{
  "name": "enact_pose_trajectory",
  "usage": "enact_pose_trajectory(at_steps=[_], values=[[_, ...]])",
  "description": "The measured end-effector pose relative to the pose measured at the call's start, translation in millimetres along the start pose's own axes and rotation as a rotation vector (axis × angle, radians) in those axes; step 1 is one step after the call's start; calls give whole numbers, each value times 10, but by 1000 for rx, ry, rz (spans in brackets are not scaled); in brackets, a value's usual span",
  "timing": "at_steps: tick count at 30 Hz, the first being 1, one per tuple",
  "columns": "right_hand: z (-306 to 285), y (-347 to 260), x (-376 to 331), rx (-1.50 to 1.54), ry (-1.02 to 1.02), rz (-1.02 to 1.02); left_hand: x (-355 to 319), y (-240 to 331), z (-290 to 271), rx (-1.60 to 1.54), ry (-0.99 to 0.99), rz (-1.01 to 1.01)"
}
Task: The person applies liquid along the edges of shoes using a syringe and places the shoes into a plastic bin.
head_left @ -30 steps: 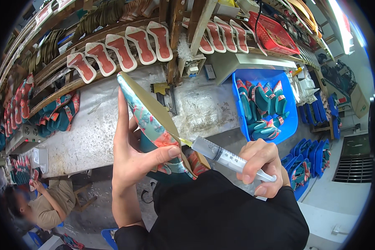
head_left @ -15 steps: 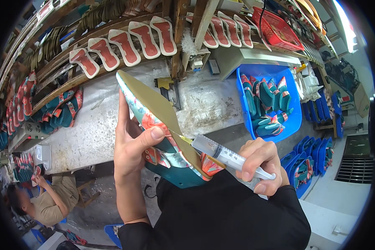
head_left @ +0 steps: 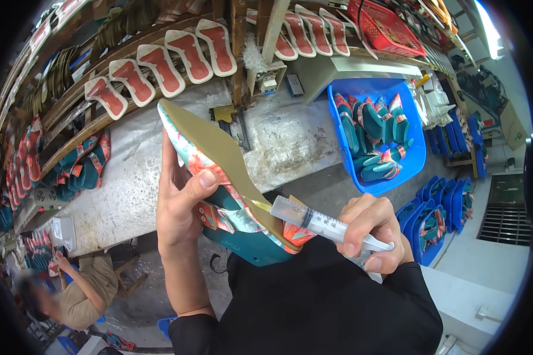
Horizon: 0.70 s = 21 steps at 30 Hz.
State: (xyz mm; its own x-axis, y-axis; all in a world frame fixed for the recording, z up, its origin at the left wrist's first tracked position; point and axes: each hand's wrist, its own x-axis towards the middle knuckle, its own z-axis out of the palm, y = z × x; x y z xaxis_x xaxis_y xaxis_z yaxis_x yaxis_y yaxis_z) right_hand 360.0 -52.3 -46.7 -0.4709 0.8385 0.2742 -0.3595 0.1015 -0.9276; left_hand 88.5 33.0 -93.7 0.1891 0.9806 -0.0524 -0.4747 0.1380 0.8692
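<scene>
My left hand grips a shoe tilted on its side, thumb pressed on its floral edge. The shoe has an olive-tan sole, a pink, white and teal floral upper with a buckled strap, and a teal body inside. In my right hand is a clear plastic syringe, fingers curled round its barrel and plunger end. Its thin yellowish needle points left, with the tip at the sole's edge near the strap. Whether the tip touches the shoe I cannot tell.
Beyond the shoe runs a worn workbench. A blue basin with several similar shoes stands to the right, below a red basket. Red-and-white soles line the shelf. At lower left, another person handles a piece.
The view has shifted slightly, so bench and shelf sit a little further left. The needle tip has drawn a little left along the sole edge; both hands keep their grip.
</scene>
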Motion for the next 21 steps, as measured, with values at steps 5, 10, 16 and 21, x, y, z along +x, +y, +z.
enact_pose_trajectory(at_steps=[5, 10, 16, 21], values=[[-89, -111, -117, 55, 17, 82, 109, 18, 82, -72, 22, -83], [-263, -266, -302, 82, 97, 26, 255, -49, 410, -25, -1, -102], [-677, -491, -631, 60, 124, -87, 333, -239, 1051, 10, -79, -138], [-1204, -720, -1089, 40, 122, -130, 362, -530, 1799, 50, -152, -143]])
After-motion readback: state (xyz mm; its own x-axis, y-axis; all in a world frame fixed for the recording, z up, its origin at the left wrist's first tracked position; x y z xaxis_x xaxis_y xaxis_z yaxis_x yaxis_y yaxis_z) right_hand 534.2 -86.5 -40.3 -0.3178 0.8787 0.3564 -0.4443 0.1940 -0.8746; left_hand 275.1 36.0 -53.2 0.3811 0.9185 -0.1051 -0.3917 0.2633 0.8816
